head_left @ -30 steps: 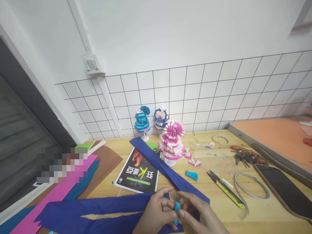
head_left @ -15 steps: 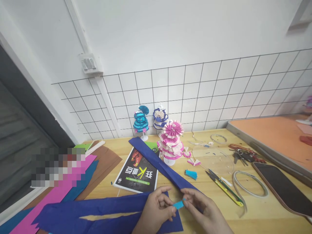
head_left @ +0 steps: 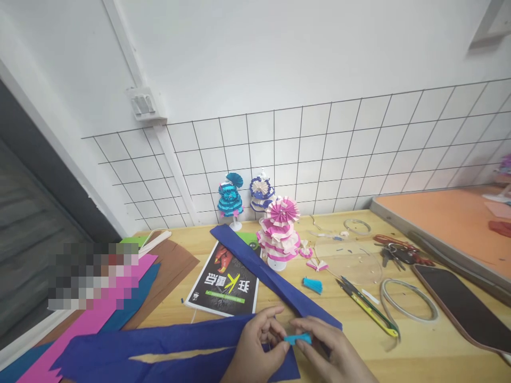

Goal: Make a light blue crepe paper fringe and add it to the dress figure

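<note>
Both hands meet at the bottom centre over the wooden table [head_left: 419, 356]. My left hand [head_left: 255, 351] and my right hand [head_left: 331, 351] pinch the two ends of a small folded teal paper strip [head_left: 297, 338], held level between the fingertips. Under the hands lies a long dark blue crepe paper sheet [head_left: 159, 348]; a second dark blue strip [head_left: 263, 271] runs diagonally up toward the wall. A finished teal paper fan piece [head_left: 313, 285] lies on the table just beyond.
Three pleated paper figures stand by the tiled wall: teal [head_left: 230, 199], blue-white [head_left: 261, 191], pink-white [head_left: 279, 231]. A black booklet [head_left: 227, 282], yellow-handled snips [head_left: 369, 308], tape rings [head_left: 409, 307], keys [head_left: 399, 256], a phone [head_left: 465, 311], an orange tray [head_left: 447, 218], pink and brown sheets [head_left: 120, 298].
The teal strip has been turned from upright to level between the fingertips, and both hands have shifted slightly. The camera has drifted a little.
</note>
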Motion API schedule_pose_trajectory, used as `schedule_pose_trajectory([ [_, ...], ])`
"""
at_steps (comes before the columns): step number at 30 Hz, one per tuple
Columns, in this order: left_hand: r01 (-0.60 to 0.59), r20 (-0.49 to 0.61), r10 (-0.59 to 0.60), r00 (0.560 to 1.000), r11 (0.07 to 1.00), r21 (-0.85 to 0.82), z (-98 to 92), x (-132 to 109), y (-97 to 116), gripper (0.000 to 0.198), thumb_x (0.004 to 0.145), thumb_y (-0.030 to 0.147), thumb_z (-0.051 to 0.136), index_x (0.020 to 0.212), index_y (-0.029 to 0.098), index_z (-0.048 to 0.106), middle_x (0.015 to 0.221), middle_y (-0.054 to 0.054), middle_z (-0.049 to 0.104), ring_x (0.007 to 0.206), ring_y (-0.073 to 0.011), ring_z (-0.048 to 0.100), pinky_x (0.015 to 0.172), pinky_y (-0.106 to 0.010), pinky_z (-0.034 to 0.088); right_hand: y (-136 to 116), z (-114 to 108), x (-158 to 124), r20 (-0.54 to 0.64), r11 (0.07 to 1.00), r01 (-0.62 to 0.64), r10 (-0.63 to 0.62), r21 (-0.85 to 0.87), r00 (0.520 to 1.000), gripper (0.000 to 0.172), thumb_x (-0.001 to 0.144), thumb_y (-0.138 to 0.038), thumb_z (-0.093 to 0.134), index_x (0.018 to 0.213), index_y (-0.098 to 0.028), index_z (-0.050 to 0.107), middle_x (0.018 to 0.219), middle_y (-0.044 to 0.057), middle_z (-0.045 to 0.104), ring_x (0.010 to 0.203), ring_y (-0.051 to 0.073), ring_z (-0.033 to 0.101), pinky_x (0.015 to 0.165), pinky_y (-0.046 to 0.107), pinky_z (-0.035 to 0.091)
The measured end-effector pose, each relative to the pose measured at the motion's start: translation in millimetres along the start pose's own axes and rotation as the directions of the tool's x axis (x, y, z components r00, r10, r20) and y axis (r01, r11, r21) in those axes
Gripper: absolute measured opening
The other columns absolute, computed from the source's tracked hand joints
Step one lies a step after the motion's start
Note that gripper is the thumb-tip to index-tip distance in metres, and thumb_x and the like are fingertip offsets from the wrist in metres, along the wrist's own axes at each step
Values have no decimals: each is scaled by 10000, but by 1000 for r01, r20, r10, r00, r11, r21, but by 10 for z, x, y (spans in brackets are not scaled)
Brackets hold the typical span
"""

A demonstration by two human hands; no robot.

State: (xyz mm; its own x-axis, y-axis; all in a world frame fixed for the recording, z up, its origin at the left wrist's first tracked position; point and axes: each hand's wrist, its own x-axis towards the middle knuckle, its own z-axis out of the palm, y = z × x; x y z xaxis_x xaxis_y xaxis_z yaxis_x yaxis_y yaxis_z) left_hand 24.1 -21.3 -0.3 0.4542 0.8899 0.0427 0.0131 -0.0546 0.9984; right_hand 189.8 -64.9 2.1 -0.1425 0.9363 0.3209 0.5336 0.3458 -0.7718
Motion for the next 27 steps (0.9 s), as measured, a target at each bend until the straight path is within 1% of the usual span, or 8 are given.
schedule_pose_trajectory([
  [4,-42,-11,41,999,999,-22,-10,-11,33,511,617,15,577,1115,95,495,754,-35,588,655,-140,552,641,-269,450,53,14,-11,-79,994,89,-94,-65,992,256,802,-151,548,1041,-240,566,951,54,706,849,190,661,711,233,531],
  [7,-53,25,55,998,996,-76,1,-12,1,567,597,15,612,1140,116,480,818,-47,586,725,-164,571,675,-279,458,38,19,-8,-62,975,199,-206,-96,977,309,801,-130,548,1077,-268,531,935,40,710,827,187,666,701,232,534],
  [9,-49,3,49,999,995,-88,9,-5,-34,530,617,22,607,1126,118,494,792,-42,588,734,-170,576,679,-283,459,27,20,-8,-40,962,248,-254,-110,966,329,805,-114,536,1091,-275,514,904,34,713,791,181,669,679,230,538],
  [11,-41,-41,38,998,996,-77,8,5,-63,484,644,32,591,1113,116,507,743,-29,586,699,-161,575,666,-281,459,25,17,-10,-60,953,266,-277,-146,959,327,804,-115,531,1097,-259,507,899,48,711,787,188,670,676,238,544],
  [14,-46,-75,44,996,999,-19,-9,13,-81,472,646,33,592,1105,115,524,699,-17,590,655,-153,572,643,-277,454,29,7,-14,-110,946,253,-279,-203,954,308,805,-146,536,1098,-232,502,929,80,707,822,206,669,687,249,550],
  [18,-70,-79,71,994,998,8,-36,13,-101,473,644,28,604,1102,130,541,701,-19,606,641,-148,571,643,-276,452,33,4,-21,-116,945,241,-271,-220,956,310,810,-145,515,1107,-229,499,934,84,707,832,205,671,688,243,555],
  [22,-83,-75,73,995,986,-146,-40,23,-164,475,662,94,658,1117,154,539,717,-17,608,649,-134,565,639,-254,448,42,24,-37,-121,958,215,-240,-189,963,320,802,-132,512,1107,-229,508,935,81,704,826,202,671,680,237,555],
  [27,-89,-123,49,991,937,-337,-18,35,-215,498,633,194,732,1097,178,551,688,4,603,633,-118,564,626,-232,444,-4,76,-28,-173,988,145,-152,-57,973,317,766,-129,563,1067,-228,544,822,47,714,704,166,681,650,201,553],
])
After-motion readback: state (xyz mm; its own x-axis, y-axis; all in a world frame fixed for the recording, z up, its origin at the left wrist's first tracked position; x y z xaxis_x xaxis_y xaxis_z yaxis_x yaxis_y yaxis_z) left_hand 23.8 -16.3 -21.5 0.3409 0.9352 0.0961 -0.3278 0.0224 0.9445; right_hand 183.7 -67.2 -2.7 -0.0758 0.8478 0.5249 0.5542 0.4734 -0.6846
